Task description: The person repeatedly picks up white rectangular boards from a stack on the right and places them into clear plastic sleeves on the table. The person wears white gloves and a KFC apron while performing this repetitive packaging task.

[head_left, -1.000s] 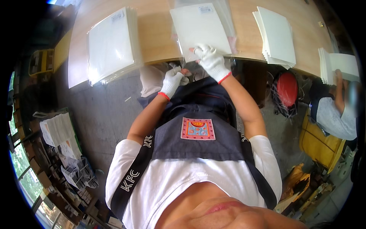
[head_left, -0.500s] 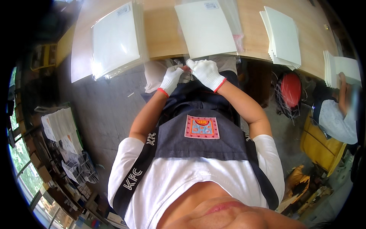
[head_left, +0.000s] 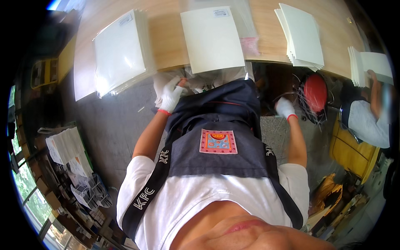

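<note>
White-gloved right hand (head_left: 285, 108) now drawn away, near red object (head_left: 314, 93), left hand (head_left: 170, 95) by white sheet (head_left: 212, 41) (cannot tell either grip)

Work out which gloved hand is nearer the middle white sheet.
Left. The left hand is just off the near left corner of the middle white sheet; the right hand is farther away, out beyond its right side.

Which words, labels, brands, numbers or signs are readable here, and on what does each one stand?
Black apron straps: white lettering, legible but not copied here.
Pink-bordered patch: emblem, too small to read.
Middle white sheet: printed label, too small to read.
Left plastic-wrapped stack: corner label, too small to read.
</note>
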Tool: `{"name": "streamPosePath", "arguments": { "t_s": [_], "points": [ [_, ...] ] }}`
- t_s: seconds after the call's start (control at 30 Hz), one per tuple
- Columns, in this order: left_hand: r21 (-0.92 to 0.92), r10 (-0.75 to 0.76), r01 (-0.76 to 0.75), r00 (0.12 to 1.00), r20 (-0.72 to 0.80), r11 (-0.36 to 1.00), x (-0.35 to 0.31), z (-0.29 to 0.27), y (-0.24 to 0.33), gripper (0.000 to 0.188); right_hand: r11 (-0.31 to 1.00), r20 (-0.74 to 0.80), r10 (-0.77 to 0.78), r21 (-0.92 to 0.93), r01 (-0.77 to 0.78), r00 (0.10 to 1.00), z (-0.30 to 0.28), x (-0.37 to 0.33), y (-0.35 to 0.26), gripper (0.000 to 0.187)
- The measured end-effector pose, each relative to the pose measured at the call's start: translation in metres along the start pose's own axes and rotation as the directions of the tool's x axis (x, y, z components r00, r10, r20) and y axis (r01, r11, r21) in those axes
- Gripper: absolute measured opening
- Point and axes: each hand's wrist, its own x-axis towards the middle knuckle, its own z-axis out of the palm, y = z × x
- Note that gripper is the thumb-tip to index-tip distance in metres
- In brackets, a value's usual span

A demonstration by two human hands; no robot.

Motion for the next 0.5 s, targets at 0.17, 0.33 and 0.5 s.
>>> {"name": "streamPosePath", "arguments": {
  "t_s": [0.17, 0.33, 0.5],
  "points": [
    [0.753, 0.694, -0.515, 0.711, 0.109, 0.409, 0.009, 0.0, 0.044, 0.039, 0.991, -0.15, -0.131, 0.016, 0.134, 0.98, -0.074, -0.02, -0.076, 0.036],
    [0.541, 0.832, -0.824, 0.414, 0.369, 0.171, 0.035, 0.011, 0.058, 0.038, 0.698, -0.788, -0.569, -0.311, 0.645, 0.235, -0.149, -0.021, -0.172, 0.048],
    [0.474, 0.842, -0.844, 0.431, 0.323, 0.25, 0.031, 0.003, 0.051, 0.028, 0.511, -0.836, -0.547, -0.305, 0.804, 0.031, -0.138, 0.001, -0.193, 0.013]
  ]
}}
